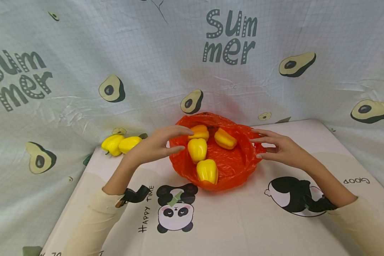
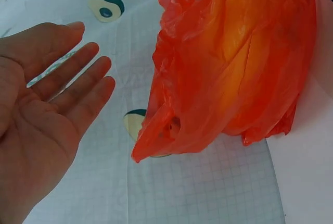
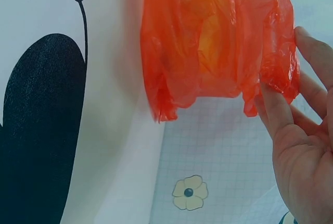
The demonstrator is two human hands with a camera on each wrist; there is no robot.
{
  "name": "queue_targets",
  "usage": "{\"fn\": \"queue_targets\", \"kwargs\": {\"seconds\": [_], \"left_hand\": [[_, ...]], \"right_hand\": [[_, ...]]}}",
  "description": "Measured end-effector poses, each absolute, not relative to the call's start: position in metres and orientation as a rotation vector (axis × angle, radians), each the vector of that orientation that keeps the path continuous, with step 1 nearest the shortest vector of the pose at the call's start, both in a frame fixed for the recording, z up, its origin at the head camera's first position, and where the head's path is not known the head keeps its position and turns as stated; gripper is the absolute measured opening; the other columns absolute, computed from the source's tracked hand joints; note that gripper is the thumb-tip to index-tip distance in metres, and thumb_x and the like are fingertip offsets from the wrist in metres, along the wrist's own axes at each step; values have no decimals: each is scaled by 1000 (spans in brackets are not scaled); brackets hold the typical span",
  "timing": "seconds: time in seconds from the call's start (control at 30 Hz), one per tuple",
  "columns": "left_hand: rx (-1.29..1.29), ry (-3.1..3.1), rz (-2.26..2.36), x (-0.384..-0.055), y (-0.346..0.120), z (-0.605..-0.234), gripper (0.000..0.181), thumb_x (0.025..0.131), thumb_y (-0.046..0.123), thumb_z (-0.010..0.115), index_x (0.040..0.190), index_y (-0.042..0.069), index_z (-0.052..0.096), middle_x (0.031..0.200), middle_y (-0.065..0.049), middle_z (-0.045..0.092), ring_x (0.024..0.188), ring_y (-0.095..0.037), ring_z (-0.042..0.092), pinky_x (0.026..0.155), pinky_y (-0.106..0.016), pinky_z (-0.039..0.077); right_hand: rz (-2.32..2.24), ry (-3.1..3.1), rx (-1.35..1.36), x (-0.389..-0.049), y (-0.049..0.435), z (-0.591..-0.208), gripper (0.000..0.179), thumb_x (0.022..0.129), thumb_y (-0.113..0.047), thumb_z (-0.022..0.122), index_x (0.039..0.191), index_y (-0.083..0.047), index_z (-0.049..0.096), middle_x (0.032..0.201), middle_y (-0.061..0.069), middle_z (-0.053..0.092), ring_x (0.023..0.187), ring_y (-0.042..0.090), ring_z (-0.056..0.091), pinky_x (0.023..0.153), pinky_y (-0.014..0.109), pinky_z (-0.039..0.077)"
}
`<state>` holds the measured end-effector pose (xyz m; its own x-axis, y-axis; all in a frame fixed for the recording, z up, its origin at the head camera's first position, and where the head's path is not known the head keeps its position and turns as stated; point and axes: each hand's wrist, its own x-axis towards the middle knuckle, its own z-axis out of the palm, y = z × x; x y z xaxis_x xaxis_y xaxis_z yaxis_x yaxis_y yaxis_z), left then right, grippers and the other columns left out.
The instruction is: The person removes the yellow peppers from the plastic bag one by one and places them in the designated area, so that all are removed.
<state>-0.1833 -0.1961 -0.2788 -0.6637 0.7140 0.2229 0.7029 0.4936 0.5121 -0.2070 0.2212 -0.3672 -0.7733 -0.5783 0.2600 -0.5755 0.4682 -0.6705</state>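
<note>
An open red plastic bag [image 1: 230,165] stands on the table with several yellow bell peppers [image 1: 197,150] inside. At its left side is my left hand [image 1: 156,145], fingers spread and holding nothing; the left wrist view shows this hand [image 2: 49,104] apart from the red bag [image 2: 208,73]. On the opposite side, my right hand [image 1: 283,149] is at the bag's rim with fingers extended. The right wrist view has the right hand's fingertips [image 3: 276,101] right at the bag's edge, overlapping the red plastic [image 3: 208,41].
Two more yellow bell peppers [image 1: 113,144] lie on the table's far left corner. The table cover [image 1: 224,220] has printed pandas. Behind the bag, a white cloth [image 1: 160,64] with avocado prints hangs down along the table's back and left edges.
</note>
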Motion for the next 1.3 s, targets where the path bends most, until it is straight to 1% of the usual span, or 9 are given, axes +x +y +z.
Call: {"fn": "queue_targets", "kwargs": {"seconds": [0.17, 0.33, 0.43, 0.6, 0.73, 0.93, 1.03, 1.13, 1.3], "left_hand": [[1264, 2651, 848, -185, -187, -281, 40, 95, 11, 72, 134, 11, 64, 136, -2, 63, 130, -22, 55, 109, -42, 47], [1271, 2584, 843, -189, -177, -284, 39, 94, 7, 71, 132, 10, 65, 136, -2, 63, 132, -21, 53, 112, -41, 44], [1272, 2554, 804, -192, -170, -283, 39, 95, 9, 71, 133, 10, 64, 136, -2, 64, 133, -21, 52, 113, -41, 42], [1275, 2501, 712, -198, -156, -281, 38, 95, 13, 71, 132, 11, 65, 132, -2, 66, 127, -20, 56, 108, -40, 48], [1243, 2448, 674, -200, -145, -283, 37, 96, 12, 70, 132, 11, 65, 131, 0, 66, 124, -20, 58, 105, -39, 50], [1200, 2401, 593, -201, -130, -286, 41, 96, 12, 71, 136, 11, 63, 134, 1, 64, 129, -19, 54, 111, -38, 44], [1168, 2390, 528, -204, -126, -290, 44, 95, 12, 72, 137, 12, 62, 136, 1, 63, 131, -21, 52, 112, -36, 43], [1118, 2365, 488, -206, -124, -295, 48, 93, 10, 74, 139, 12, 61, 137, -1, 61, 132, -26, 52, 112, -39, 43], [1041, 2319, 474, -211, -124, -305, 52, 90, 7, 77, 139, 17, 60, 140, -3, 59, 130, -29, 52, 109, -40, 47]], "right_hand": [[-1234, 2680, -1063, -207, 222, -368, 50, 86, -11, 81, 133, -5, 66, 155, 17, 44, 132, 38, 50, 86, 21, 56], [-1255, 2658, -1073, -209, 222, -370, 50, 86, -9, 81, 133, -4, 66, 155, 18, 44, 133, 39, 49, 87, 21, 56], [-1253, 2657, -1076, -209, 222, -370, 50, 86, -10, 81, 133, -4, 66, 154, 18, 44, 133, 39, 49, 87, 21, 56], [-1233, 2669, -1074, -210, 222, -368, 49, 87, -11, 81, 133, -5, 66, 155, 17, 44, 133, 39, 50, 88, 21, 55], [-1228, 2664, -1075, -210, 222, -367, 50, 86, -12, 81, 133, -5, 66, 155, 17, 43, 133, 40, 50, 89, 25, 56], [-1224, 2663, -1050, -210, 221, -366, 51, 86, -12, 81, 134, -5, 66, 155, 17, 43, 133, 41, 50, 89, 29, 57], [-1221, 2671, -1051, -209, 222, -367, 50, 86, -12, 81, 134, -5, 66, 155, 18, 44, 133, 41, 51, 88, 30, 58], [-1224, 2669, -1048, -208, 223, -367, 50, 87, -12, 81, 134, -5, 66, 155, 18, 44, 133, 41, 51, 88, 32, 58], [-1220, 2666, -1034, -208, 222, -366, 50, 87, -13, 81, 134, -5, 66, 155, 18, 43, 133, 42, 50, 88, 37, 58]]}}
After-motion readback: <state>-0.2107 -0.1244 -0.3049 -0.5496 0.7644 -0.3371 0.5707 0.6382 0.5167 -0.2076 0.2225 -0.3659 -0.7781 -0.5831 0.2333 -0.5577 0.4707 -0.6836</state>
